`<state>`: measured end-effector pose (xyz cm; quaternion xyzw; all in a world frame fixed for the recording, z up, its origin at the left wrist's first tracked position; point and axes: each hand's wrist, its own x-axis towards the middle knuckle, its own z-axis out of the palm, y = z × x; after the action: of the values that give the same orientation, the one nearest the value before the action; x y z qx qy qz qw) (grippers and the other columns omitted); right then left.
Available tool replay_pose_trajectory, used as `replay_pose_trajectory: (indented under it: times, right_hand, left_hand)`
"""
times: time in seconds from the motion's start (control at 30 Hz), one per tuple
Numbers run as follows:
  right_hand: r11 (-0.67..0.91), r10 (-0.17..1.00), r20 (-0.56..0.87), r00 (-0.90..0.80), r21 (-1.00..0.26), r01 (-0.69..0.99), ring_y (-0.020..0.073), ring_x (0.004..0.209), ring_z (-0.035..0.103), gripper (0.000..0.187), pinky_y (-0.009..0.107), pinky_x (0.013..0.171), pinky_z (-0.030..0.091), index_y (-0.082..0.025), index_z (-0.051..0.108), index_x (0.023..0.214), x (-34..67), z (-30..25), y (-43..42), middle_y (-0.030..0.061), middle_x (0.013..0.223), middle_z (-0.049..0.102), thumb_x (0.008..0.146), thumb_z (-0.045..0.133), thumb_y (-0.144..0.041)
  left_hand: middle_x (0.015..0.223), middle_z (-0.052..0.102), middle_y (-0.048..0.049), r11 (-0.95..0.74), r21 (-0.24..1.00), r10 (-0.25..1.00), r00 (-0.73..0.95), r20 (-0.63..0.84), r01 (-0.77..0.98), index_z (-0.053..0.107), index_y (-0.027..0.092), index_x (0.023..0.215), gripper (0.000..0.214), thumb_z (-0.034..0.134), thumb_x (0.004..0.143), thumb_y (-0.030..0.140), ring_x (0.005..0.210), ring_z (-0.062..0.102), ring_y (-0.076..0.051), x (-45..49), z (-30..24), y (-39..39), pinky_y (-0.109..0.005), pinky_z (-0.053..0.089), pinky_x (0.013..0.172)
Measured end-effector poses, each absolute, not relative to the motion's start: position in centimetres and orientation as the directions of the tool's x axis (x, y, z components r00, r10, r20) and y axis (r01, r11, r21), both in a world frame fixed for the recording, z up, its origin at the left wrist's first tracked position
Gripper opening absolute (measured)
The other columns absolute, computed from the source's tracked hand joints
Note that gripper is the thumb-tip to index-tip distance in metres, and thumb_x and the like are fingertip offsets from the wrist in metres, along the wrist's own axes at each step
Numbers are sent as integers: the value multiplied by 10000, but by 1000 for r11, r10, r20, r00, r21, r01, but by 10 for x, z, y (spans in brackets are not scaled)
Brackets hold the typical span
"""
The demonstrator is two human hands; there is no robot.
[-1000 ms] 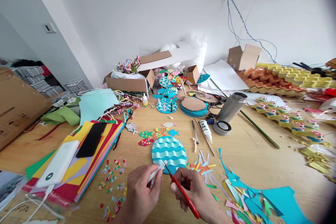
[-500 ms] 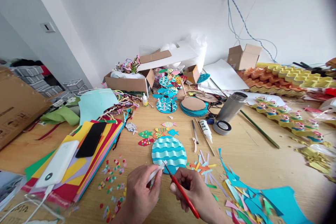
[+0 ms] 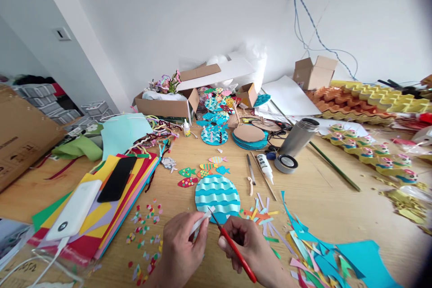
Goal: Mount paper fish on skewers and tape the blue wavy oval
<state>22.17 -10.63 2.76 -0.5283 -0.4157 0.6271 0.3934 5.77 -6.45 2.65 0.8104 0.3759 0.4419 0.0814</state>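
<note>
My left hand [image 3: 184,243] pinches a narrow white paper strip [image 3: 201,220] between thumb and fingers. From the right, my right hand [image 3: 248,243] grips red-handled scissors [image 3: 238,254], their thin dark tip at the strip's far end. Whether the blades are apart is too small to tell. Just beyond both hands lies a round blue disc [image 3: 218,192] with pale wavy paper bands across it, its near edge partly covered by the strip and fingers. Several paper fish, among them a red dotted fish [image 3: 187,182] and a blue fish [image 3: 222,170], lie at its far edge.
Paper confetti [image 3: 145,220] lies left of my hands, blue paper scraps [image 3: 357,252] right. A glue bottle [image 3: 265,168] and steel flask [image 3: 299,139] stand or lie beyond. Coloured sheets [image 3: 91,220] carry a phone [image 3: 117,180] and a power bank [image 3: 73,210]. Cardboard discs [image 3: 249,134] are stacked farther back.
</note>
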Motion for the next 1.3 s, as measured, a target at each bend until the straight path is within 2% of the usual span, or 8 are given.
replay_pose_trajectory:
  times: [0.5,1.3]
  right_hand:
    - [-337,935,-332,-122,-941,-25,33,314,380,489,156,303,255,-171,459,612,221,29,-106,-83,452,437,593,754,-561]
    - [-301,950,-303,-79,-953,32,37,357,343,477,177,345,250,-184,443,604,221,29,-109,-72,472,424,619,738,-559]
  left_hand:
    - [685,683,-20,-703,451,679,331,655,550,620,191,870,80,557,834,157,607,638,-126,58,26,-65,-215,480,586]
    - [707,673,-5,-699,468,690,335,642,541,599,195,899,100,576,826,129,628,622,-129,57,26,-66,-235,442,597]
